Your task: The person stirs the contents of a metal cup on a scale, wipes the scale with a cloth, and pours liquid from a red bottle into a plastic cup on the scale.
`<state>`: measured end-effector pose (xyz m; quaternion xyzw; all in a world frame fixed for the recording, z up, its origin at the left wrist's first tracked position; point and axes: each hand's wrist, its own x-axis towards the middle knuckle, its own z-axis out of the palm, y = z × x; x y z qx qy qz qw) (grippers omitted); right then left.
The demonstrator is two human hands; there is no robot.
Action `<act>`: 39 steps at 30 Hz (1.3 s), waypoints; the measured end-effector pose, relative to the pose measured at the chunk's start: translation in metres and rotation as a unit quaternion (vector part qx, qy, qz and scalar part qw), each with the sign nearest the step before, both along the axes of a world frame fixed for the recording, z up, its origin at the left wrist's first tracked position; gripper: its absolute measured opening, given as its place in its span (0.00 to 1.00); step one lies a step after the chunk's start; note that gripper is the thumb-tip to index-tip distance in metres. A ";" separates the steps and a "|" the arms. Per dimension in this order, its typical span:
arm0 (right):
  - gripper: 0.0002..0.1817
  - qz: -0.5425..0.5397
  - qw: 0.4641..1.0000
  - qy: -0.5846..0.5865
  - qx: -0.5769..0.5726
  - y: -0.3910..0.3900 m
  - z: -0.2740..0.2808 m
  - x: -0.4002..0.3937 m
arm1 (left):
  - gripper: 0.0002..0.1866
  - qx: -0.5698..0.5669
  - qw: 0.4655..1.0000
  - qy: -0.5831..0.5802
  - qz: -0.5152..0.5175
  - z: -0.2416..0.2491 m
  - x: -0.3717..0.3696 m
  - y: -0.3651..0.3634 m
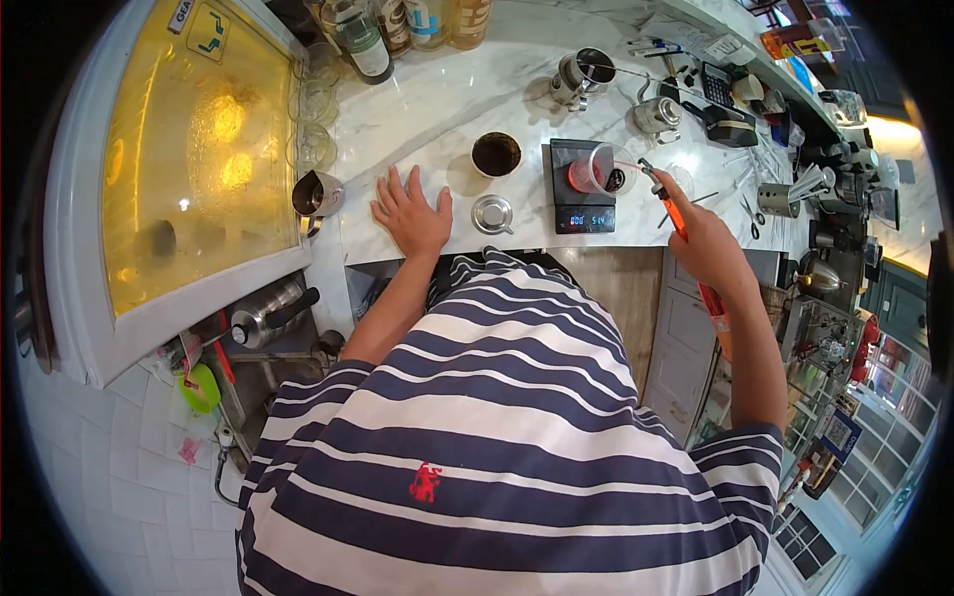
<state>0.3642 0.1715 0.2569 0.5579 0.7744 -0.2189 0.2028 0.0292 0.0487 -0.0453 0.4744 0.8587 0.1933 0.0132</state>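
Weighing step looked underway, not finished. Right hand point(704, 238) wrapped fingers around orange-handled tool point(674, 215), tip hovering by clear cup point(603, 169) on black scale point(582, 185), mid-counter. Scale display lit, digits too small to read. Cup held something dark and reddish at bottom, couldn't tell what. Left hand point(411, 215) lay flat on marble counter point(447, 89), fingers spread, gripping nothing. Nearby: white cup point(496, 154) full of dark grounds, small metal lid point(492, 214), steel pitcher point(316, 194) at counter edge, contents unseen. Pouring probably left.
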 end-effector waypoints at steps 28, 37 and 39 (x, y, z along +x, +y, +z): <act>0.53 0.017 0.999 -0.044 -0.025 -0.011 -0.010 -0.015 | 0.38 -0.024 1.000 0.004 -0.004 0.003 0.000 0.002; 0.53 0.027 0.999 -0.023 -0.003 0.004 -0.024 -0.001 | 0.38 -0.027 1.000 -0.002 0.000 0.001 0.000 0.003; 0.53 0.026 0.999 -0.032 -0.008 0.002 -0.022 0.000 | 0.38 -0.028 1.000 -0.004 0.002 0.001 0.000 0.004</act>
